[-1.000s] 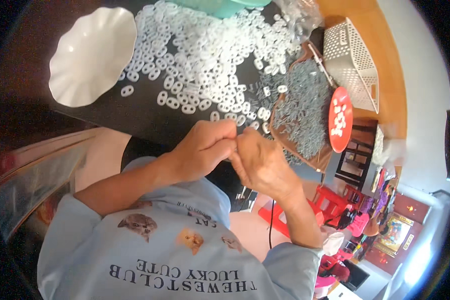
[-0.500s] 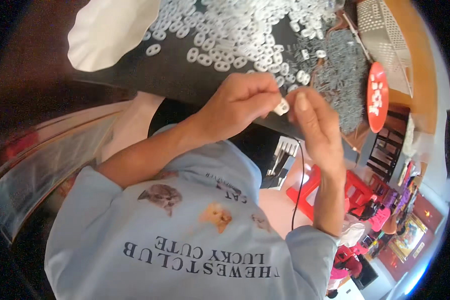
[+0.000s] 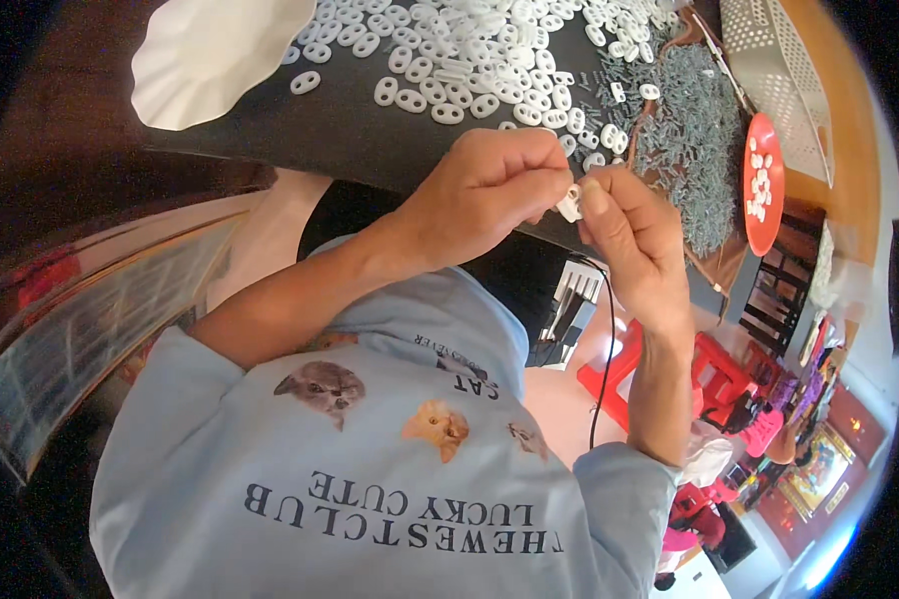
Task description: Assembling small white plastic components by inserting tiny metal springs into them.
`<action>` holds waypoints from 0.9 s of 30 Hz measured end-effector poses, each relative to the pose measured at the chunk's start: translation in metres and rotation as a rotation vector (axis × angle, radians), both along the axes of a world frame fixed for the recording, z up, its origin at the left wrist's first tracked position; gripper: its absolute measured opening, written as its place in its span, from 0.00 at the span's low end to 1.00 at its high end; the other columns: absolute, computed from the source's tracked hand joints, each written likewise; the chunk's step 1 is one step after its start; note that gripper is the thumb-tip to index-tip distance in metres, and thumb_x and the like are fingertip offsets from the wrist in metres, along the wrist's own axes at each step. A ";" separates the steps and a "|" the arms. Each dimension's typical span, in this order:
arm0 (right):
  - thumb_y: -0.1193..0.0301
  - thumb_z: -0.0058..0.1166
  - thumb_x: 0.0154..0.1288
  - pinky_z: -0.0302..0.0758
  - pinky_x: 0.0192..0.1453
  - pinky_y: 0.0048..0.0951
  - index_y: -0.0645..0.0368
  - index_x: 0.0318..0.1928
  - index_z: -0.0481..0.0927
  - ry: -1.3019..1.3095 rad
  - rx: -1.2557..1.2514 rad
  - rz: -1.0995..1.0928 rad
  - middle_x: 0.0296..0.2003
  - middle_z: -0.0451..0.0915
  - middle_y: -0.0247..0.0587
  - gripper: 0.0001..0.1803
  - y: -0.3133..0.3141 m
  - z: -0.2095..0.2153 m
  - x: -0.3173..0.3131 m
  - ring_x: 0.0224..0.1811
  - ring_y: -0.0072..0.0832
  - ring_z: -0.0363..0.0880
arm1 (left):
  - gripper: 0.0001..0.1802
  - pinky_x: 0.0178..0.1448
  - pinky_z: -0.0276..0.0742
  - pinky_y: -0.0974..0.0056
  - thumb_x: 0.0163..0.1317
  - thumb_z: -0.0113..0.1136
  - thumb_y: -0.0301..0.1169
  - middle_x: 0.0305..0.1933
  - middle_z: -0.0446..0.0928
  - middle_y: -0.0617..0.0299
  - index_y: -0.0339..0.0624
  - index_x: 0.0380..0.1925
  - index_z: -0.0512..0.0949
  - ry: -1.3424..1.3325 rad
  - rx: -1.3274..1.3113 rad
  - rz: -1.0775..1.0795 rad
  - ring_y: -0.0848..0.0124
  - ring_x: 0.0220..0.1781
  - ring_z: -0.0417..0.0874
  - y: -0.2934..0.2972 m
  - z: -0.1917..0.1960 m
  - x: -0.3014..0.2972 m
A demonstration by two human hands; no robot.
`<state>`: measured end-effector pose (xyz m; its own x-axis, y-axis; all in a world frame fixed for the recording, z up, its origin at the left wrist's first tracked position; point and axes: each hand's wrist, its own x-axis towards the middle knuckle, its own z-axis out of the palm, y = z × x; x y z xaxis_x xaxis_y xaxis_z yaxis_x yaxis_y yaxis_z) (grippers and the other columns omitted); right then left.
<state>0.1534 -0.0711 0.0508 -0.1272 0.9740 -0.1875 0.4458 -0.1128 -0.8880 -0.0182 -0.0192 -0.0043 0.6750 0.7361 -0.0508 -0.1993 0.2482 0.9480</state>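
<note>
My left hand (image 3: 499, 190) is closed, pinching a small white plastic piece with a round hole (image 3: 570, 204) between thumb and fingers. From the other side, my right hand (image 3: 631, 240) is closed too, its thumb tip and bent fingers pressed at the same piece. Both hands are held just off the near edge of a dark table (image 3: 360, 140). Beyond them lies a wide heap of white two-hole plastic pieces (image 3: 489, 70). Whether anything else small is between the right fingers, I cannot tell.
To the right of the white pieces spreads a pile of small grey pin-like parts (image 3: 689, 150). A red plate (image 3: 765, 240) holds several white bits. At the back right stands a white perforated basket (image 3: 784, 90); a white scalloped dish (image 3: 210, 60) is at the far left. A black cable (image 3: 609, 349) hangs down.
My right hand has come in against the white piece, its thumb and fingers now closing on it. The left hand keeps its pinch and has shifted slightly right.
</note>
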 end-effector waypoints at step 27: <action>0.66 0.48 0.67 0.56 0.26 0.15 0.66 0.47 0.76 -0.260 0.395 -0.717 0.23 0.70 0.27 0.16 -0.020 0.077 0.076 0.22 0.13 0.61 | 0.05 0.30 0.63 0.76 0.62 0.52 0.25 0.26 0.70 0.69 0.36 0.36 0.73 -0.014 0.228 0.087 0.85 0.26 0.67 -0.001 0.032 -0.021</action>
